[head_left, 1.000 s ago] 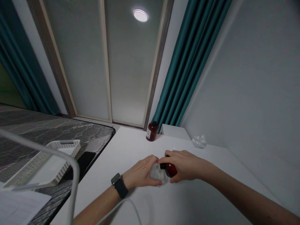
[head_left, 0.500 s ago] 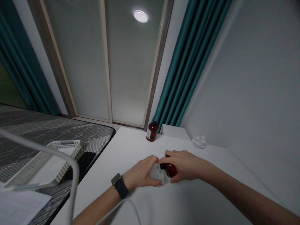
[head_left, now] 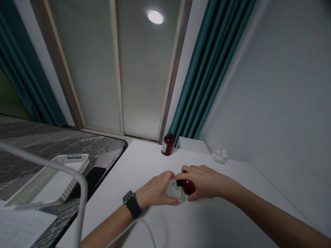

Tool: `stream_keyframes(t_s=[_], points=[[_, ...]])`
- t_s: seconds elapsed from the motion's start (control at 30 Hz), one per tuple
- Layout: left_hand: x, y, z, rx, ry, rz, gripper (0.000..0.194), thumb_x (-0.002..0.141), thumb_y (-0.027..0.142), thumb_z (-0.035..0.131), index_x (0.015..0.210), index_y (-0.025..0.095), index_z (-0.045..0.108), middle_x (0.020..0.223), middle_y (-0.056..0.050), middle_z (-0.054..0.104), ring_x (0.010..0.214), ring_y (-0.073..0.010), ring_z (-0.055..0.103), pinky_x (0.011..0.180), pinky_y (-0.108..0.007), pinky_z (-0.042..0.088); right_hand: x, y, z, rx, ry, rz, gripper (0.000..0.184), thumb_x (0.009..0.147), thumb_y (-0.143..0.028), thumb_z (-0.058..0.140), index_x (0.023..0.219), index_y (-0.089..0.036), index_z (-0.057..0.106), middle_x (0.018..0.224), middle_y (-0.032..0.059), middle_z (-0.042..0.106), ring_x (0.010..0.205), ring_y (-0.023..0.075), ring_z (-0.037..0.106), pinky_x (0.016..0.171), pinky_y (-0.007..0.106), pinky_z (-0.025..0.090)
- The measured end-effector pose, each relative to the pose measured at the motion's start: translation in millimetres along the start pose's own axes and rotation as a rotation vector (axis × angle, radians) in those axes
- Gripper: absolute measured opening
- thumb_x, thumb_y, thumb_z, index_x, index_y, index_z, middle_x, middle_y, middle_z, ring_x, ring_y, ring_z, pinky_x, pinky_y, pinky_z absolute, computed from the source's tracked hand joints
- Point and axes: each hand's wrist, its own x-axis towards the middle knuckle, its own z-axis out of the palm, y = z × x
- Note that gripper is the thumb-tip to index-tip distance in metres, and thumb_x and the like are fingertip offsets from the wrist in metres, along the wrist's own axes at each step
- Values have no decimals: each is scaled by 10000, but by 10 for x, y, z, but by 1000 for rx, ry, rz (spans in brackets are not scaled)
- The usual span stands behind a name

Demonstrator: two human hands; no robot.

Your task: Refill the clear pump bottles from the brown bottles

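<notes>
Wrapped round a small clear container (head_left: 173, 191) on the white table (head_left: 139, 162), my left hand (head_left: 159, 190) has its thumb and fingers closed on the sides. My right hand (head_left: 204, 182) grips a dark red-brown bottle (head_left: 189, 187), tilted so that its black neck points left over the clear container's top. The fingertips of both hands nearly meet there. Whether liquid is flowing is too small to tell. Farther back on the table stands a similar red-brown bottle (head_left: 168, 145) with a white label, upright.
A crumpled clear plastic piece (head_left: 219, 156) lies at the back right, near a white box (head_left: 193, 144). To the left are a white perforated basket (head_left: 28, 193), a black flat object (head_left: 94, 179) and paper sheets (head_left: 23, 227). A grey-white curved tube (head_left: 84, 196) crosses the near left.
</notes>
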Motion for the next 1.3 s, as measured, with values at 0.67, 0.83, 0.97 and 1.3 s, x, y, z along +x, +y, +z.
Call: stream_keyframes(t_s=[0.67,0.83,0.97,1.3], points=[[6,17,-23,23,-17,10,603,707,464,795,1136,204,460,1128,-101,621,978,-316,642,831,-405,484,-14,-13,-9,-27,4,0,610,718,-440,767,1289,-378,561,1104,59,576,950,298,611,735,370,427],[9,-1,-18,14,-14,24,621,708,490,792,1142,197,456,1120,-109,625,972,-319,638,828,-410,478,-22,-37,-14,-64,19,-1,591,725,-409,775,1277,-370,570,1098,61,585,930,292,614,734,371,431],[9,-3,-22,-1,-15,26,620,708,494,793,1135,193,460,1114,-112,625,967,-318,633,822,-410,474,-21,-40,-8,-71,23,-4,602,719,-414,782,1281,-375,571,1100,60,587,944,299,616,739,377,436],[9,-9,-12,-2,6,38,607,699,502,790,1117,206,464,1083,-96,623,939,-304,632,800,-396,473,-8,-1,15,-62,22,-17,626,703,-404,802,1281,-371,564,1110,63,585,951,313,611,753,403,437]])
